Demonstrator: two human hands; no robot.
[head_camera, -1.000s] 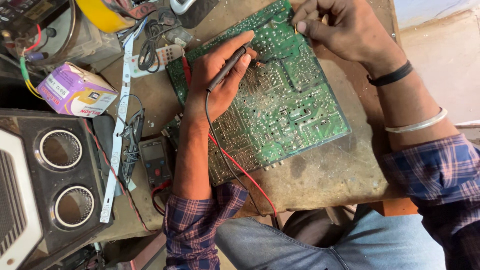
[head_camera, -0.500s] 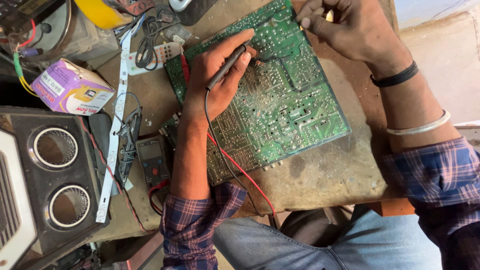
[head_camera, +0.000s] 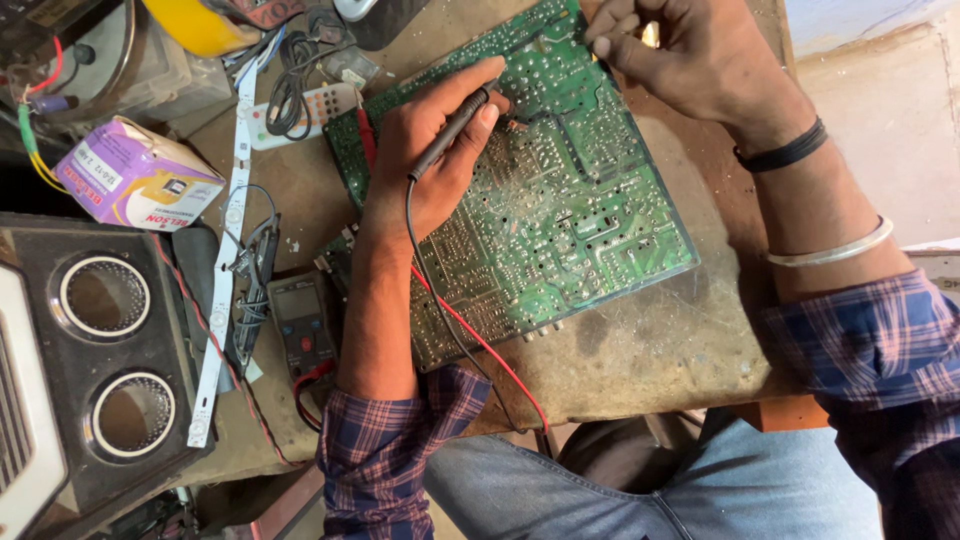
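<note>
Probing of green circuit board (head_camera: 540, 200) on surface (head_camera: 660, 340): left hand (head_camera: 430, 160), fingers pinching black probe (head_camera: 450, 130), tip on solder side. Right hand (head_camera: 690, 60), fingers closed on board's far edge. Next: steady tip contact, probably.

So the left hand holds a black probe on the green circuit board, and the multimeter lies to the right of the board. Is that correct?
Not quite. The left hand does hold the black probe on the green circuit board, but the multimeter lies to the left of the board, beside the left forearm. The head view shows it.
</note>
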